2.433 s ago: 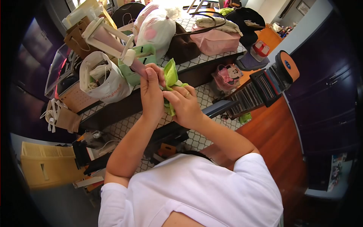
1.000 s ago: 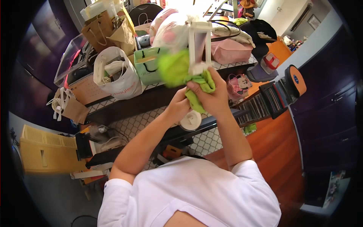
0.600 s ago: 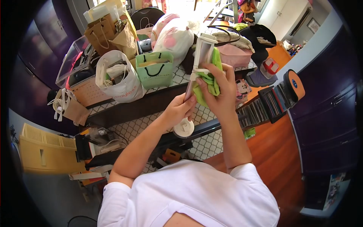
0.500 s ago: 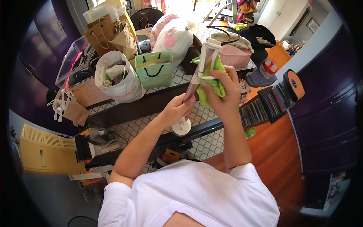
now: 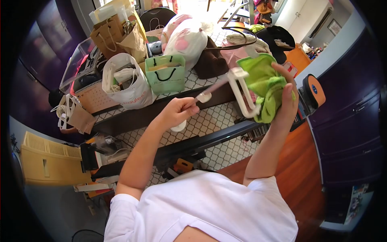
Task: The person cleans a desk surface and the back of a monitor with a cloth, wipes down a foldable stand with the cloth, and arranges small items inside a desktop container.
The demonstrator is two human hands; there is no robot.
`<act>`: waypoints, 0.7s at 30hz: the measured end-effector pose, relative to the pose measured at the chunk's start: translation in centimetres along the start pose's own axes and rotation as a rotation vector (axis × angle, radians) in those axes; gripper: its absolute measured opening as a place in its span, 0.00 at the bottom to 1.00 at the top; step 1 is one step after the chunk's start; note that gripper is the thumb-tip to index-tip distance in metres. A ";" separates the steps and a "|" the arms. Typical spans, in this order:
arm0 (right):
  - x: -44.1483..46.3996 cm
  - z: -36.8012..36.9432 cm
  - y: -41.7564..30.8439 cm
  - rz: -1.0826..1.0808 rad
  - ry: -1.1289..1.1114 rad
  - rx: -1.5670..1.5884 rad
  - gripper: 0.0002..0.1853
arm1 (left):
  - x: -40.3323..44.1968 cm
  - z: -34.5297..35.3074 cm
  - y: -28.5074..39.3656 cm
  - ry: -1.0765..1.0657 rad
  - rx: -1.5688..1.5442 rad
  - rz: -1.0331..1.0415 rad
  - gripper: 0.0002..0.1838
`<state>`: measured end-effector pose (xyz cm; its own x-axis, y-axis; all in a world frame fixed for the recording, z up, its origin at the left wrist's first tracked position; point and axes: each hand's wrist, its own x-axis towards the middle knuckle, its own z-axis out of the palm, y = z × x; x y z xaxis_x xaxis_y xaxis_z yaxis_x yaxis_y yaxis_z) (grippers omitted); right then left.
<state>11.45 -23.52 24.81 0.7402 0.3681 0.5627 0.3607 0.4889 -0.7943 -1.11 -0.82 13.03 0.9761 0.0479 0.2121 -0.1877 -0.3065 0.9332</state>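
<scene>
Cloth (image 5: pixel 264 86) shifted right, right fingers (image 5: pixel 287 94) clutching it, left fingers (image 5: pixel 188 109) gripping stand (image 5: pixel 237 75), shelf edge (image 5: pixel 135 119) behind

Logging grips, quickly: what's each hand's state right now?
Left hand: closed around the pinkish stem.
Right hand: holding the green cloth, some fingers hidden.

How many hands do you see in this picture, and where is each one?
2: the left hand grips the stand, and the right hand, farther right, holds the cloth. No others show.
</scene>
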 end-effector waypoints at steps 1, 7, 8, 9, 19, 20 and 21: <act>0.4 0.0 0.0 0.002 -0.079 -0.045 0.26 | 0.0 -0.3 0.5 -0.019 0.118 0.046 0.23; 0.4 0.7 0.1 0.000 -0.567 -0.126 0.23 | 0.3 -0.3 0.6 -0.030 0.130 -0.043 0.22; -0.1 0.8 0.4 -0.028 -0.540 -0.106 0.23 | 0.3 -0.3 0.3 -0.019 0.124 -0.030 0.22; -0.4 0.6 0.5 -0.046 -0.512 -0.109 0.23 | 0.3 -0.3 0.3 -0.030 0.136 -0.033 0.22; -5.3 2.3 4.3 -0.484 -0.095 -0.304 0.32 | 0.7 1.6 0.4 0.124 -0.343 0.080 0.28; -5.8 2.5 4.7 -0.519 -0.079 -0.351 0.32 | 0.8 1.8 0.2 0.102 -0.447 0.072 0.29; -6.4 2.8 5.1 -0.535 -0.074 -0.368 0.30 | 0.9 2.4 1.0 0.119 -0.502 0.066 0.29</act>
<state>6.97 -21.15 17.82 0.3687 0.2090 0.9058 0.8488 0.3216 -0.4197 -0.19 -3.34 13.44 0.9467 0.1603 0.2794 -0.3064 0.1801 0.9347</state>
